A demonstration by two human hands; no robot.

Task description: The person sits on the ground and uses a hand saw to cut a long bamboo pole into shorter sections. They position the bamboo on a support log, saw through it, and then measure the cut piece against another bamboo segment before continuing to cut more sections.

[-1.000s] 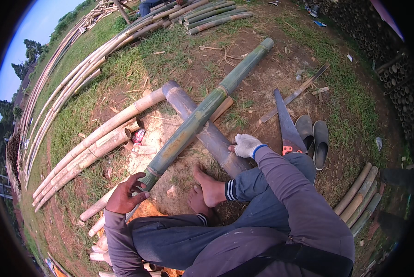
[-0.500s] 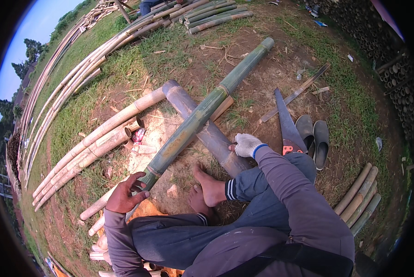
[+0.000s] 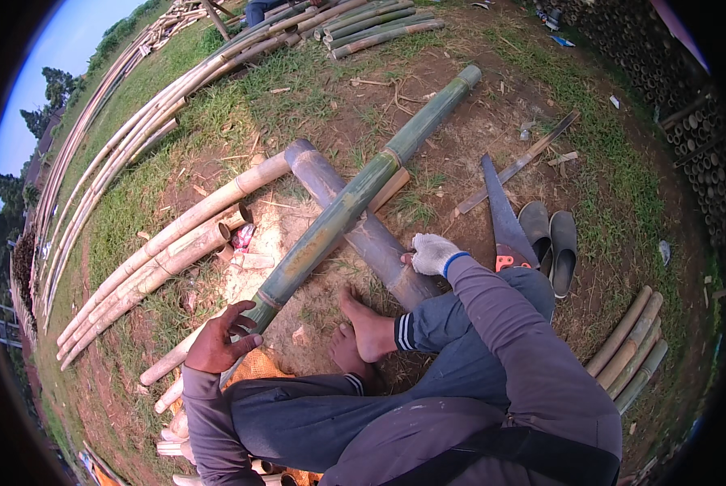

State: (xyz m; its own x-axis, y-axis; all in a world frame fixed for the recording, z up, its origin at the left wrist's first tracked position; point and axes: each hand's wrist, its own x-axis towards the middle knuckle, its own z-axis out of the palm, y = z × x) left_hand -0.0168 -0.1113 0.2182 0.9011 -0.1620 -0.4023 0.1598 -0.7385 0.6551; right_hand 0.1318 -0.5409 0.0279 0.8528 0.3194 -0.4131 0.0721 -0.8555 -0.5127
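Green pole (image 3: 328, 229) lies across dark log (image 3: 385, 255), running from near left to far right. Left hand (image 3: 215, 347) nearer, fingers parted at pole's near end; right hand (image 3: 434, 254) curled by log, grip unclear.

Green ringed bamboo pole (image 3: 330, 224), brown-blotched, lying aslant, crossing over thick greyish log (image 3: 381, 255)

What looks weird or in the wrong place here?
Two things look a bit odd. The right hand wears a white glove, but the left hand is bare, so they don't match. Also, two dark shoes sit empty near the saw, while the person's feet are bare on the ground.
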